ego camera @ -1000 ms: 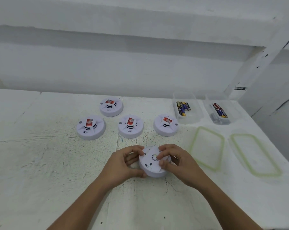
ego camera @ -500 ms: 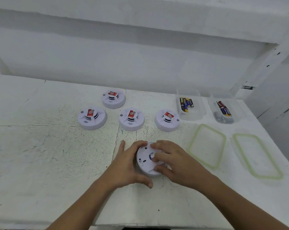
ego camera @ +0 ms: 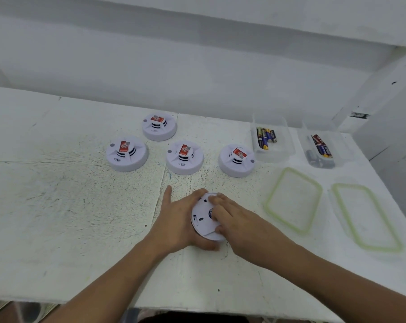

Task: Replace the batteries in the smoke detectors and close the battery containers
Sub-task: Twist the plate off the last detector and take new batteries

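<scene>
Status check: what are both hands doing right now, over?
Left hand and right hand both grip the upturned smoke detector. Battery containers open, lids off. Nothing in the way.

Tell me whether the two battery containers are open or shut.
Open. The containers stand uncovered; their green-rimmed lids lie flat beside them.

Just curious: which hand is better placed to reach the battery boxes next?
Probably right: the right hand lies nearer the battery boxes, far right, while the left hand grips the detector.
</scene>
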